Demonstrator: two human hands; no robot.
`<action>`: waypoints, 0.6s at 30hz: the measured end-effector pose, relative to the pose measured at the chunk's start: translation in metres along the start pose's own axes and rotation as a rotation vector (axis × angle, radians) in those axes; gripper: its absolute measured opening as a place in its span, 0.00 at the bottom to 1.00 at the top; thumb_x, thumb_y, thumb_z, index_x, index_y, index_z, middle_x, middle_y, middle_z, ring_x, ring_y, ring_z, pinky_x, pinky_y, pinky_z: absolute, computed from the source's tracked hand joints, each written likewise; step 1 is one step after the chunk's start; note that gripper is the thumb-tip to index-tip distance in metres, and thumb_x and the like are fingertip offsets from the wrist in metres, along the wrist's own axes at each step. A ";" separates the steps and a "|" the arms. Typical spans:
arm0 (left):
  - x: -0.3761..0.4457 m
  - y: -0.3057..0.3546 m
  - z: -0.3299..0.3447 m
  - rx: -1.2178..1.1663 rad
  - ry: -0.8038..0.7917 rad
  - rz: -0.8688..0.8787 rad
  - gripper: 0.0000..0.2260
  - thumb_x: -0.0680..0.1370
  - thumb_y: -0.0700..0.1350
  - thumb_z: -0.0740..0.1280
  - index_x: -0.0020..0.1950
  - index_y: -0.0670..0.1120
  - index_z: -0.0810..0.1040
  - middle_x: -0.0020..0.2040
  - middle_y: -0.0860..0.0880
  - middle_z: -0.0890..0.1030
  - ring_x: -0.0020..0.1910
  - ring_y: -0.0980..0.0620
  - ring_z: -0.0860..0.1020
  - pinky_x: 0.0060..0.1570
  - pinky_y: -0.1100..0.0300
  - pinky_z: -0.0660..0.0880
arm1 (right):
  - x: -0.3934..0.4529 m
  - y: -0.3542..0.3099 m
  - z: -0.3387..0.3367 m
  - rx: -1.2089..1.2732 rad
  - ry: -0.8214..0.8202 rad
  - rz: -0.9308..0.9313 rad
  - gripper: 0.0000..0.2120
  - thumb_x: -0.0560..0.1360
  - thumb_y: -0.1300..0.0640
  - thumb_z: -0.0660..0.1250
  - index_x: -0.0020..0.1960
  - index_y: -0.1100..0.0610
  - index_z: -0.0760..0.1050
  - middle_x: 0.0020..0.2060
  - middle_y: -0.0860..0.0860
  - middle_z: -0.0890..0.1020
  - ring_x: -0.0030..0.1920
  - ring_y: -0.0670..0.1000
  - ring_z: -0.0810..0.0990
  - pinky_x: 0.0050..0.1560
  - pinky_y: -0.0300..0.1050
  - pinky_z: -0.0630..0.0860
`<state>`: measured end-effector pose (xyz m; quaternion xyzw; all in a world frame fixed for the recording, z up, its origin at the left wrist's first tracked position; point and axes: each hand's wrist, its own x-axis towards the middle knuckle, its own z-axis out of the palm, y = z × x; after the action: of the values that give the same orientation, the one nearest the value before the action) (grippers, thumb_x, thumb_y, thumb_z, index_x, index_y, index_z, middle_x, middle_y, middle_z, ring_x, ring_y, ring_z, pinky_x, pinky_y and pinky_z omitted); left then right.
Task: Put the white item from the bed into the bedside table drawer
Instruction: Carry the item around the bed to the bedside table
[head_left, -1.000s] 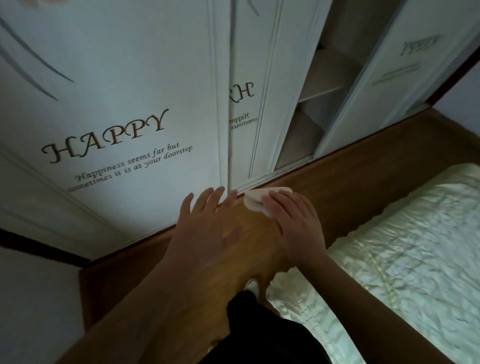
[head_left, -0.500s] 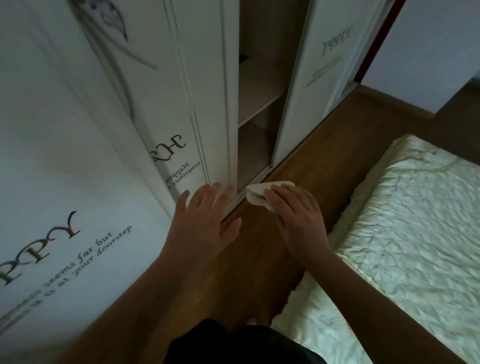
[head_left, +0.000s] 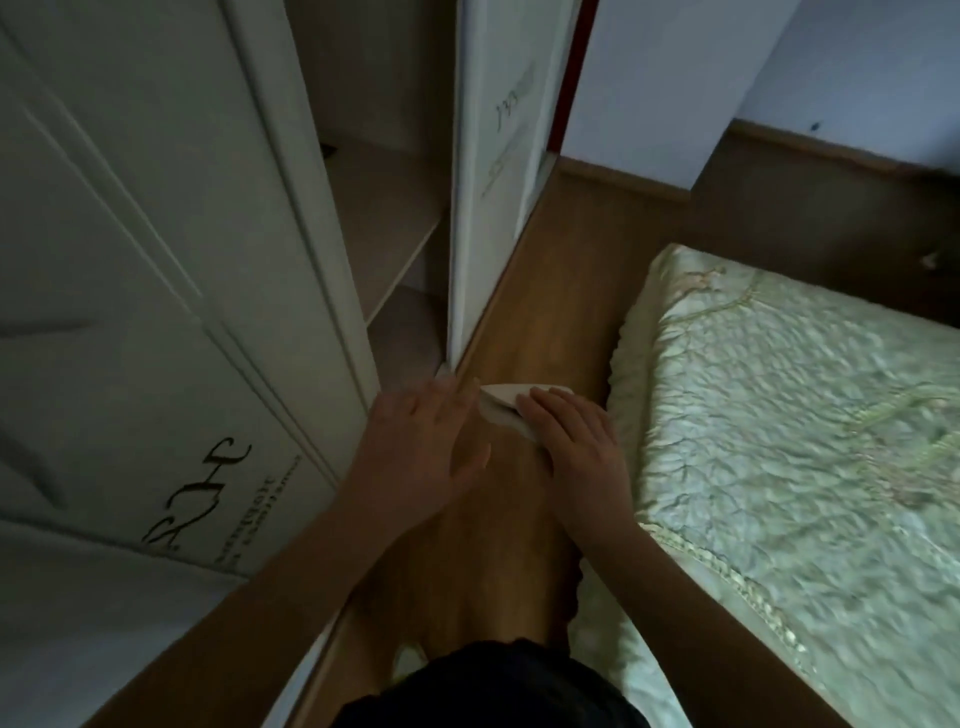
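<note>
My right hand (head_left: 576, 447) holds the white item (head_left: 506, 402), a flat folded piece, out in front of me above the wooden floor; my fingers cover its near half. My left hand (head_left: 421, 447) hovers just left of it with fingers spread and nothing in it. The bed (head_left: 810, 426), under a pale green quilted cover, lies to the right. No bedside table or drawer is in view.
A white wardrobe (head_left: 156, 312) with script lettering fills the left side; one section stands open showing shelves (head_left: 384, 218). A narrow strip of wooden floor (head_left: 561, 291) runs between wardrobe and bed toward a white wall (head_left: 675, 88) at the far end.
The view has swung right along the wardrobe, bringing the open shelves and far wall into sight. Both hands keep the same pose, the right one still holding the white item.
</note>
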<state>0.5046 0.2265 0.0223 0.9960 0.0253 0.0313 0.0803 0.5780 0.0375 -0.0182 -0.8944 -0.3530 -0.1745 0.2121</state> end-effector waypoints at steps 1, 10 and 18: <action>0.015 0.000 0.001 -0.004 -0.007 0.028 0.31 0.77 0.63 0.51 0.75 0.47 0.65 0.71 0.43 0.72 0.68 0.43 0.71 0.66 0.42 0.65 | 0.007 0.004 0.002 -0.014 0.018 0.021 0.21 0.78 0.48 0.60 0.67 0.55 0.74 0.64 0.54 0.78 0.66 0.54 0.73 0.68 0.55 0.69; 0.155 0.018 0.029 -0.040 -0.026 0.222 0.30 0.78 0.63 0.53 0.76 0.49 0.61 0.73 0.44 0.70 0.71 0.43 0.67 0.68 0.40 0.64 | 0.052 0.106 0.028 -0.067 0.045 0.188 0.20 0.75 0.58 0.66 0.67 0.54 0.74 0.64 0.52 0.78 0.67 0.54 0.73 0.66 0.58 0.70; 0.314 0.057 0.045 -0.022 -0.069 0.262 0.31 0.77 0.67 0.48 0.77 0.54 0.50 0.77 0.46 0.63 0.75 0.45 0.61 0.71 0.41 0.59 | 0.130 0.227 0.018 -0.059 0.062 0.329 0.20 0.77 0.57 0.61 0.67 0.55 0.74 0.64 0.53 0.78 0.65 0.54 0.75 0.64 0.57 0.72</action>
<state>0.8234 0.1806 0.0057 0.9903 -0.1081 0.0074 0.0871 0.8308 -0.0310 -0.0315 -0.9402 -0.1898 -0.1750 0.2221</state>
